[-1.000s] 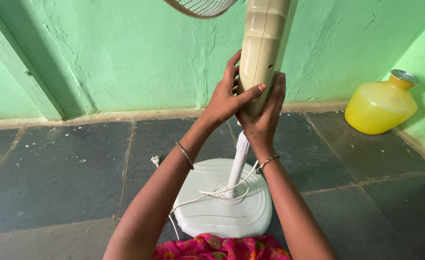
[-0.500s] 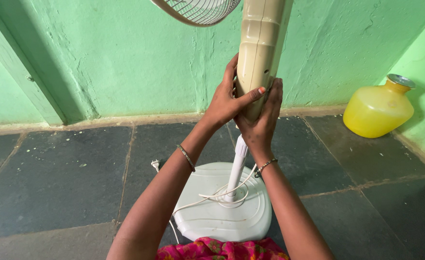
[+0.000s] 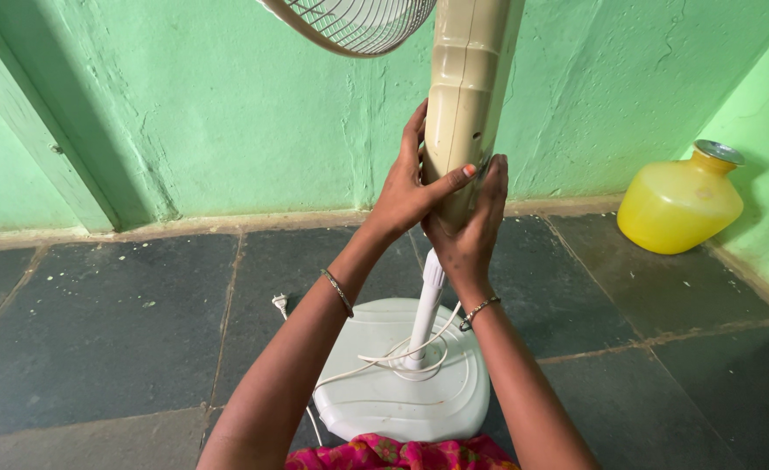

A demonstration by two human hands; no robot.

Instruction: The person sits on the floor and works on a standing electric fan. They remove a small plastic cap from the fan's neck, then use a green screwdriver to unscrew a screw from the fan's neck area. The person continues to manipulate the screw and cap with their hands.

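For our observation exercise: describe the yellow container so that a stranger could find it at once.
Start at the green wall and follow it right to the corner. On the dark stone floor there sits a yellow plastic pot, round-bellied with a metal lid, the only yellow thing.

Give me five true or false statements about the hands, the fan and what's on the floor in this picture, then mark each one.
1. Both hands grip the cream plastic fan column. True: left hand, right hand.
2. The yellow plastic jug lies tipped over beside the door. False: it stands upright in the right-hand corner by the green wall.
3. A white power cord is looped round the pole on the white round fan base. True.
4. The cord's plug is in a wall socket. False: it lies on the dark stone floor.
5. The wrists are bare. False: each wears a bangle.
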